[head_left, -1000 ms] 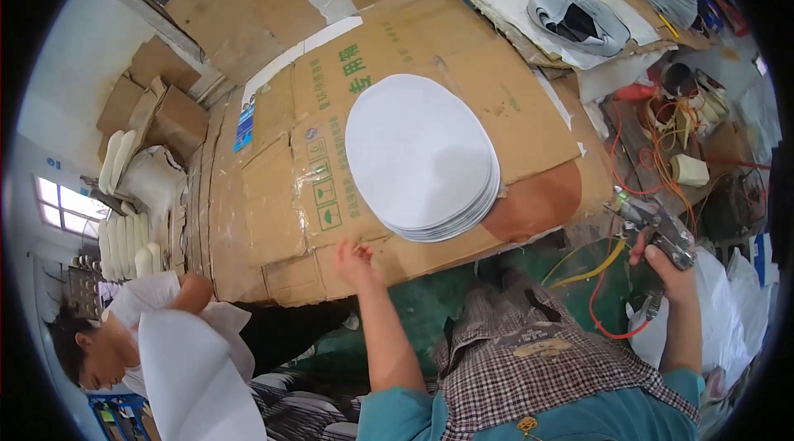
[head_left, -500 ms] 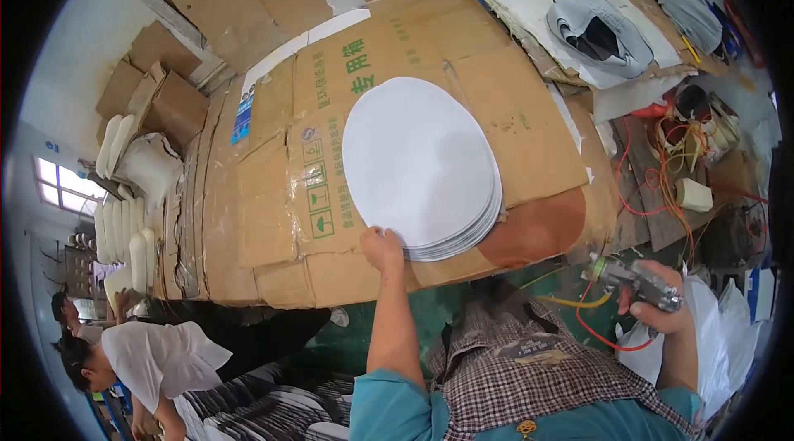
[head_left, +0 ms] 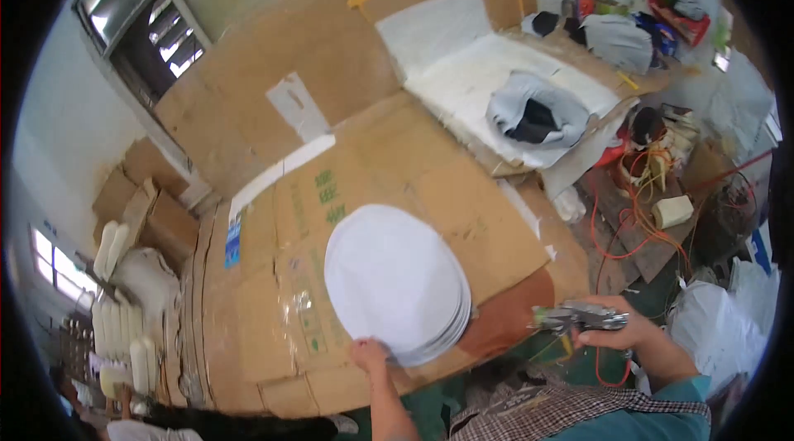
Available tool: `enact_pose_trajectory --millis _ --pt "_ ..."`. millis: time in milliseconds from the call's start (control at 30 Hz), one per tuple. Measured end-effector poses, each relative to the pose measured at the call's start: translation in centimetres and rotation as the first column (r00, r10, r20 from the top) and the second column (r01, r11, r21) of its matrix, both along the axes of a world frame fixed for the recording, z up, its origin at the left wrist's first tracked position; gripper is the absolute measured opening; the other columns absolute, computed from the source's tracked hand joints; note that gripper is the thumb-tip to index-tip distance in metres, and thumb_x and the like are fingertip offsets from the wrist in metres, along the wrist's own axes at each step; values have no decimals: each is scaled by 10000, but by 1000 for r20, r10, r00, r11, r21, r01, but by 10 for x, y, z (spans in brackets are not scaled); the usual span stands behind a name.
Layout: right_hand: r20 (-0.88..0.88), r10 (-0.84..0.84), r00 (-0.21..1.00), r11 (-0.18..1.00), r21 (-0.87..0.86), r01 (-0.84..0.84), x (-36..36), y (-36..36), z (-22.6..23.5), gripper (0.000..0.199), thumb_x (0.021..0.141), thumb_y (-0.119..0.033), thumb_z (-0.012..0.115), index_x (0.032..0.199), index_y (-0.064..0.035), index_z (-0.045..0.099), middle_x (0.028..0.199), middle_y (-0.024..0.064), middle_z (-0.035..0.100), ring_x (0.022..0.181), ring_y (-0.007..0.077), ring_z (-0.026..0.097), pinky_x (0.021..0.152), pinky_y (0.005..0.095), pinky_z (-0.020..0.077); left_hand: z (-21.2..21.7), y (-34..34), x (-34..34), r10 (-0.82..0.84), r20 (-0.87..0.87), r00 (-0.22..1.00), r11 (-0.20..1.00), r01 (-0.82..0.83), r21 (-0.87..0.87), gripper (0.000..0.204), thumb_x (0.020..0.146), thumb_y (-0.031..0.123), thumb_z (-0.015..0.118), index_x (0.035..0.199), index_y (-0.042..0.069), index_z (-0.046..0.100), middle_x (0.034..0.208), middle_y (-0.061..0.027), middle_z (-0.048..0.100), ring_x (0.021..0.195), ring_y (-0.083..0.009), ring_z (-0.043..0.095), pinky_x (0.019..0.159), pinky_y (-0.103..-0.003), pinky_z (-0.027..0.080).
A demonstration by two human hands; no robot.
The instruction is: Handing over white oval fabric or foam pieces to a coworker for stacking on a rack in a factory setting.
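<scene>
A fanned stack of white oval sheets [head_left: 393,280] lies on the cardboard-covered table, its layered edges showing at the near right side. At the near left edge of that stack, my left hand [head_left: 369,352] is closed with the fingers on the rim of the sheets; the fingertips are hard to make out. My right hand [head_left: 616,323] grips a metal spray gun [head_left: 571,317], held off the table's near right edge with its nozzle toward the stack. An orange-red hose hangs beneath the gun. Between gun and sheets, a reddish-brown patch [head_left: 513,313] marks the table surface.
A raised white-topped bench [head_left: 463,69] at the far right bears a grey cloth bundle [head_left: 538,114]. Tangled orange hoses [head_left: 637,226] lie to the right, above white plastic bags [head_left: 715,321]. Pale padded pieces [head_left: 116,329] stand at left. A co-worker's white sleeve [head_left: 153,431] shows at lower left.
My view has tilted up, so the table and stack sit lower. The spray gun has come up and closer to the stack. My left hand stays at the sheets' edge.
</scene>
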State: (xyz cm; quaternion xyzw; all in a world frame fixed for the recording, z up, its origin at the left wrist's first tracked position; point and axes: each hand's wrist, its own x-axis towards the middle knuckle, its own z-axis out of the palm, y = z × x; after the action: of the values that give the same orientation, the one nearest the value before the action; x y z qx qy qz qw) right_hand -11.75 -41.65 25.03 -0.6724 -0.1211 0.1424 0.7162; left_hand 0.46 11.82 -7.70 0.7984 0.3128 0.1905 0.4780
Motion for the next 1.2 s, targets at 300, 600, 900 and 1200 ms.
enact_pose_trajectory --millis 300,600,900,1200 --pt "22 -333 943 939 96 329 -12 -25 -15 393 811 -49 646 1179 11 523 916 33 600 781 90 571 705 246 478 65 -147 40 240 -76 968 537 -198 -820 255 756 26 550 1005 5 497 944 -124 564 807 -269 589 635 -396 533" --pt "123 -249 961 968 12 249 -27 -15 -32 427 824 -57 640 1222 3 496 961 22 608 858 69 555 749 234 459 187 -115 124 219 547 808 202 511 -836 447 809 139 526 1218 -7 422 1181 -186 520 1068 -327 526 906 -474 454" --pt "151 -194 969 975 -80 207 -52 0 -8 454 819 -71 651 1234 4 486 996 18 607 874 78 554 778 241 450 374 -122 -54 285 767 575 773 336 -538 430 844 279 494 1125 -46 515 1146 -164 558 1047 -288 540 900 -401 451" --pt "52 -140 989 983 -116 145 -68 10 -3 477 812 -74 662 1248 -9 478 985 29 616 877 80 559 781 251 458 329 53 -143 468 706 531 806 71 -588 380 864 222 497 1097 -77 534 1018 -183 588 927 -343 558 812 -477 457"
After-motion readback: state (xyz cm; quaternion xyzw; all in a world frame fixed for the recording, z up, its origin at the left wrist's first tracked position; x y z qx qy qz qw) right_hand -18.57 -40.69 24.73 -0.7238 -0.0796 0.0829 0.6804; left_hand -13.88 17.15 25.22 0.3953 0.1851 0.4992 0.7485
